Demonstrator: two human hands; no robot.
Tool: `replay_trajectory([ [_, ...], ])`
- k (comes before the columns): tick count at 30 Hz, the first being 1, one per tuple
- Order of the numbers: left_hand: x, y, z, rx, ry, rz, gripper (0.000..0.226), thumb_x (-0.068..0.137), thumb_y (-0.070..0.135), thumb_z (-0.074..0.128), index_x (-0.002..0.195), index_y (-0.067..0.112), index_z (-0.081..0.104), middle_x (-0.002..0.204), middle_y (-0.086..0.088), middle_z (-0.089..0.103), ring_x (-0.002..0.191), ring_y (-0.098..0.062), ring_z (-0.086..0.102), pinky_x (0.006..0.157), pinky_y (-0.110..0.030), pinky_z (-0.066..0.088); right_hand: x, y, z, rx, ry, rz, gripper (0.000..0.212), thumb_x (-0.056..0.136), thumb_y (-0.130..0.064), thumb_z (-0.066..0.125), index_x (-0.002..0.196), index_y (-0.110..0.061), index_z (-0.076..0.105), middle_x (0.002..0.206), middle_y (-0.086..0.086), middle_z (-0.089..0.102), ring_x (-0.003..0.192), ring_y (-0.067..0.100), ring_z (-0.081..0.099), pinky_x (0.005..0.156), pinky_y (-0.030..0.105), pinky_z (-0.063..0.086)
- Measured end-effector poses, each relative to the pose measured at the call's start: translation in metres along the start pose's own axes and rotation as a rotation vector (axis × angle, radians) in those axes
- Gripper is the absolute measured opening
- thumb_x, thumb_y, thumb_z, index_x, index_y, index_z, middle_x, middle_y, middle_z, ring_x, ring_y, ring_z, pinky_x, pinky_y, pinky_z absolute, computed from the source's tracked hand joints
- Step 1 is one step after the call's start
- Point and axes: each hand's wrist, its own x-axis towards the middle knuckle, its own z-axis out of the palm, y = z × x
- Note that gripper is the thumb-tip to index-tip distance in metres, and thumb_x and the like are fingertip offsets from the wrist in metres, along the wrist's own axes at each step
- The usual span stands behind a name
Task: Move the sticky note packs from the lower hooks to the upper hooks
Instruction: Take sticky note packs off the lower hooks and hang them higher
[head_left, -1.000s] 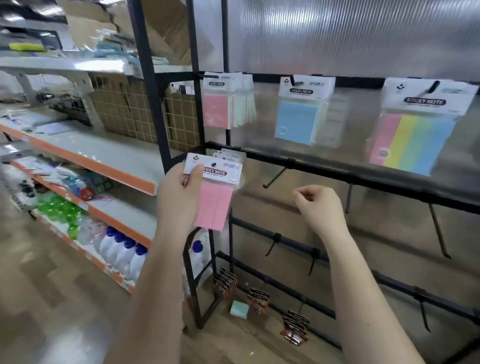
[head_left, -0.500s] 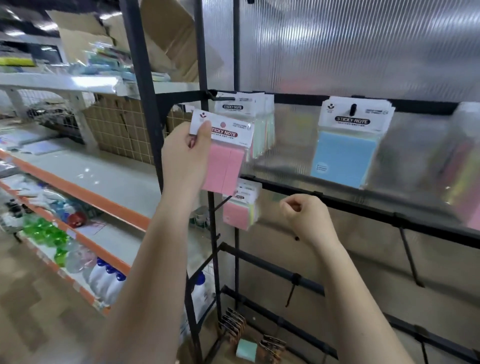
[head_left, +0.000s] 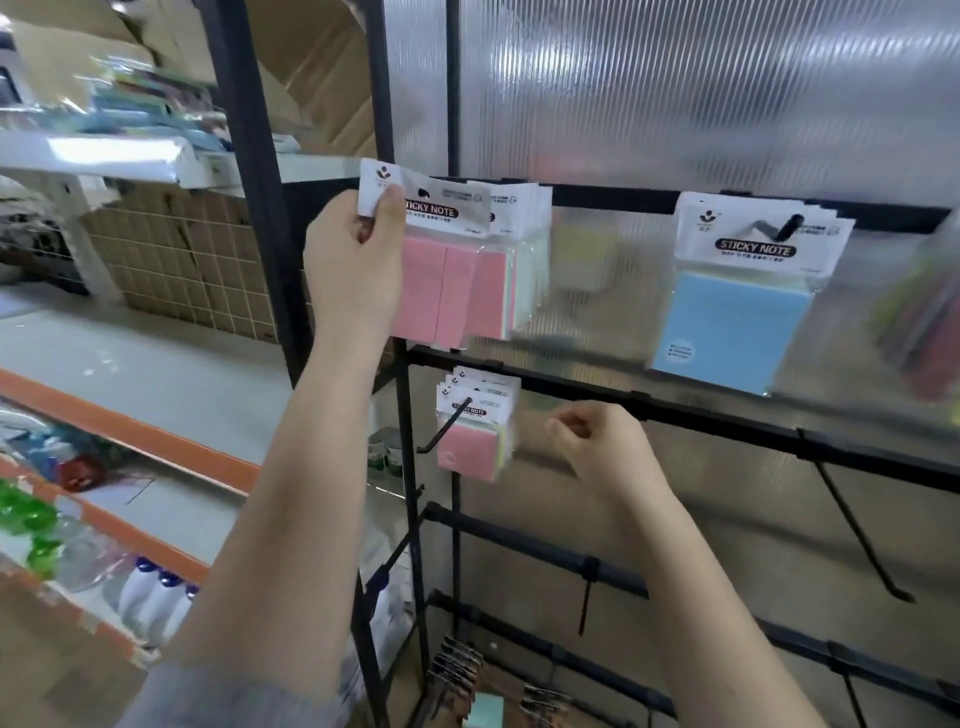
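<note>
I see the left hand (head_left: 358, 265) raised to the upper rail (head_left: 597, 196) of the black display rack (head_left: 244, 171). Its thumb and fingers are clamped on the white header card of a pink sticky note pack (head_left: 441, 270), with the thumb across the card's front left corner. The pack hangs upright, directly in front of the stack of packs already on the upper left hook (head_left: 423, 194). The hook tip shows as a dark shape at the held card's hang hole; I cannot tell whether the card is fully seated on it.

The stack of packs behind (head_left: 514, 270) shows pink, yellow and pale green edges, pressed close to the held pack.

The right hand (head_left: 602, 452) sits lower, just under the middle rail (head_left: 675, 410). Its fingers are curled loosely inward and hold nothing. It is near, but not touching, the remaining packs on the lower hook.

Those remaining lower packs (head_left: 475, 431) hang from a black lower hook (head_left: 447, 426) on the middle rail, at the rack's left end. The front one is pink with a white "STICKY NOTE" card.

On the upper rail, to the right, a blue sticky note pack (head_left: 737, 322) hangs from its own hook, well apart from the pink stack. Further right, the packs are too blurred to identify.

An empty hook (head_left: 857, 535) slopes down from the middle rail on the right. Binder clips (head_left: 457, 670) hang near the bottom of the rack. To the left, orange-edged shelving (head_left: 130, 436) carries bottles (head_left: 150, 592).
</note>
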Motion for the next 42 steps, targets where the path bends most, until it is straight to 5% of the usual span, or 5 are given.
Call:
replay_trajectory([
  [10,0.019,-0.004,-0.005,-0.146,-0.125,0.080,0.019,0.094,0.032,0.054,0.075,0.029,0.056,0.076,0.014,0.062,0.078,-0.005,0.064,0.070,-0.020,0.051,-0.004,-0.017,0.015,-0.012,0.175,0.090,0.015,0.092,-0.024,0.058,0.100,-0.019,0.069,0.087,-0.012,0.064,0.080,-0.003,0.056,0.062,0.005,0.036],
  [15,0.019,-0.018,0.003,-0.119,-0.228,0.083,0.023,0.096,0.036,0.051,0.082,0.018,0.056,0.075,0.011,0.056,0.065,0.003,0.053,0.055,-0.005,0.039,-0.008,-0.023,0.029,-0.042,0.221,0.137,0.018,0.092,-0.023,0.058,0.103,-0.016,0.070,0.094,-0.005,0.068,0.087,0.006,0.059,0.073,0.016,0.039],
  [28,0.033,-0.031,0.029,0.013,-0.261,0.110,0.036,0.092,0.036,0.055,0.066,0.020,0.037,0.071,0.008,0.040,0.071,-0.014,0.047,0.064,-0.028,0.045,-0.021,-0.023,0.045,-0.125,0.198,0.251,0.018,0.092,-0.021,0.055,0.100,-0.015,0.071,0.098,-0.001,0.070,0.092,0.012,0.063,0.075,0.023,0.046],
  [33,0.023,-0.041,0.021,0.003,-0.248,0.101,0.026,0.093,0.035,0.055,0.095,0.009,0.059,0.096,-0.002,0.060,0.075,-0.004,0.053,0.055,-0.009,0.043,-0.018,-0.020,0.051,-0.130,0.187,0.256,0.018,0.092,-0.019,0.055,0.099,-0.013,0.070,0.096,0.000,0.069,0.092,0.015,0.062,0.078,0.027,0.049],
  [42,-0.012,-0.076,-0.028,0.013,-0.324,0.076,0.012,0.095,0.026,0.054,0.087,0.019,0.059,0.075,0.014,0.057,0.067,0.006,0.053,0.064,-0.001,0.038,0.007,-0.010,0.098,-0.049,0.173,0.244,0.023,0.092,-0.013,0.050,0.088,-0.004,0.071,0.087,0.008,0.072,0.076,0.016,0.061,0.062,0.025,0.045],
])
